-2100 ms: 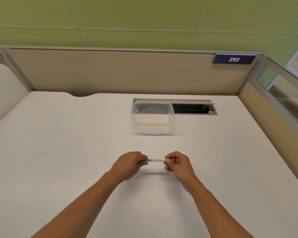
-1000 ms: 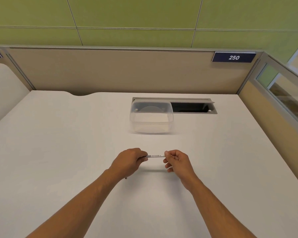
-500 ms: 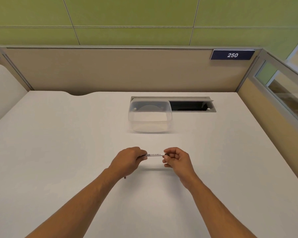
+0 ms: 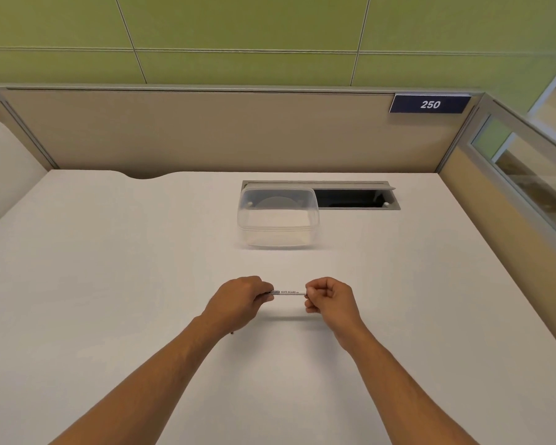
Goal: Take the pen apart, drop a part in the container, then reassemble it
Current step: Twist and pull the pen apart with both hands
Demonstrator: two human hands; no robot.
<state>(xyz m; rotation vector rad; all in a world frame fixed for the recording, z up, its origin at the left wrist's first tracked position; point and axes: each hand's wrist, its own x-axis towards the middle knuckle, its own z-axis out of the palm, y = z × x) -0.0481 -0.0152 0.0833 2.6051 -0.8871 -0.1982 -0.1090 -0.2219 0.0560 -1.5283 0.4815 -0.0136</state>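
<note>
A green panelled wall (image 4: 238, 33) fills the top of the view; below it runs a beige partition (image 4: 206, 133) with a grey frame, carrying a dark blue sign (image 4: 429, 104) marked 250 at its right end; a second partition with a glass pane (image 4: 527, 175) closes the right side. The white desk (image 4: 93, 284) takes up the lower part of the view, with a curved notch in its far edge at the left; set into it near the far edge is a grey cable tray (image 4: 350, 198) whose opening shows dark inside. The clear plastic container (image 4: 278, 216) stands on the desk, lidless as far as can be told, its far side overlapping the left part of the cable tray; it lies well beyond the hands. Two bare forearms reach in from the bottom edge; the left hand (image 4: 238, 303) is curled round the left end of the pen (image 4: 288, 292); the right hand (image 4: 331, 300) has its fingers curled and pinches the right end; the pen, a slim white whiteboard marker with dark print, lies level between them, held just above the desk, its shadow (image 4: 283, 317) on the surface beneath; both ends are hidden inside the hands.
</note>
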